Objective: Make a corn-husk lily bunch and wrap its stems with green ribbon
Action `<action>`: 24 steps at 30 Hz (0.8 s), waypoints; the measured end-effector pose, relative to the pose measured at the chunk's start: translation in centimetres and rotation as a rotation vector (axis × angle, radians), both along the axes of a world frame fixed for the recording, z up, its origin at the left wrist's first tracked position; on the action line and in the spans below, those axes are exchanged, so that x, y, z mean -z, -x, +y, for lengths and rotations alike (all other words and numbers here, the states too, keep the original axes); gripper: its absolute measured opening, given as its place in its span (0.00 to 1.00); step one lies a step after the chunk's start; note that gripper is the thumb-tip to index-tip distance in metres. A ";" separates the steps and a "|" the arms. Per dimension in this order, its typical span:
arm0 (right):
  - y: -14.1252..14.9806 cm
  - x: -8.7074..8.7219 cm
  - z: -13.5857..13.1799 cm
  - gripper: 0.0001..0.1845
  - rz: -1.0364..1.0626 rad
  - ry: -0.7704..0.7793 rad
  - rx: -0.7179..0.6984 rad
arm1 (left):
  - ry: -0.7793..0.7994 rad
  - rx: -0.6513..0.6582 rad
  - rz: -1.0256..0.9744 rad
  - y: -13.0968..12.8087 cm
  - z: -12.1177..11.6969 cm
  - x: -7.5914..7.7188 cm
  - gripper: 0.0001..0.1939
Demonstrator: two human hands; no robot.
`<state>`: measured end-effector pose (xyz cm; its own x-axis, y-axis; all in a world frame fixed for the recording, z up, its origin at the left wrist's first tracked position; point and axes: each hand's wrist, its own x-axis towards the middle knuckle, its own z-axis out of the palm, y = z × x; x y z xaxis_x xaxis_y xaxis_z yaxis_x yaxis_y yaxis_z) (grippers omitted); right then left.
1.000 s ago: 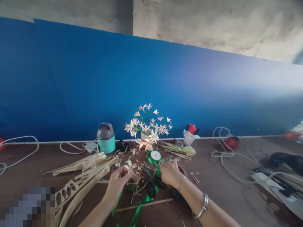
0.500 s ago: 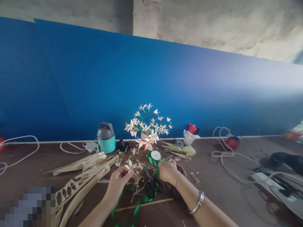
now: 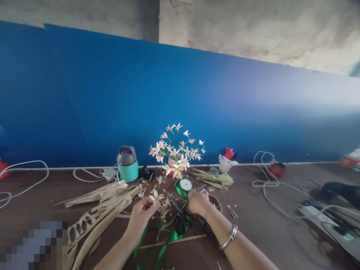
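Observation:
Between the thumb and fingers of my left hand (image 3: 143,214) is a cream husk flower (image 3: 155,197). My right hand (image 3: 198,201) is at the green ribbon spool (image 3: 185,186), its fingers curled down; what they hold, if anything, is hidden. Black-handled scissors (image 3: 179,216) lie between my hands, with loose green ribbon (image 3: 168,240) trailing below. A bowl (image 3: 216,202) sits partly behind my right wrist. Beyond my hands stands a vase (image 3: 172,162) full of similar cream flowers (image 3: 184,162) on green stems.
Dried husks (image 3: 101,210) spread at the left, near a teal flask (image 3: 128,168). Pale green husk strips (image 3: 215,177) and a white cup (image 3: 225,165) are at the back right. A thin stick (image 3: 174,242) lies in front. White cables (image 3: 270,187) loop across the right side.
My right hand and forearm have shifted slightly left. My left hand keeps its pinch on the flower, and the view has moved a little.

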<state>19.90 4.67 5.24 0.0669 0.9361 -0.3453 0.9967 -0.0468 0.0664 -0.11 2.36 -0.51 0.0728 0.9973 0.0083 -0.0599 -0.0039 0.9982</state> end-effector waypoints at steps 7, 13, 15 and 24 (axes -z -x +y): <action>-0.2 0.0 -0.3 0.19 -0.005 0.005 0.003 | -0.015 -0.018 0.008 -0.1 -0.2 -0.7 0.16; -1.1 -0.1 0.1 0.18 -0.024 -0.029 -0.019 | 0.013 -0.021 0.002 0.0 -0.1 -0.6 0.17; -1.3 -0.5 0.0 0.14 -0.027 -0.062 -0.051 | 0.026 -0.029 -0.021 -0.1 -0.1 -0.6 0.16; 2.5 -0.3 -1.5 0.09 0.107 -0.202 -0.594 | 0.054 -0.038 -0.055 -0.4 -0.6 -1.1 0.15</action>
<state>17.37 3.15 5.53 -0.5086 0.8505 -0.1342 0.8573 0.5147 0.0121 0.29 1.77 0.63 0.0353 0.9985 -0.0423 -0.1155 0.0461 0.9922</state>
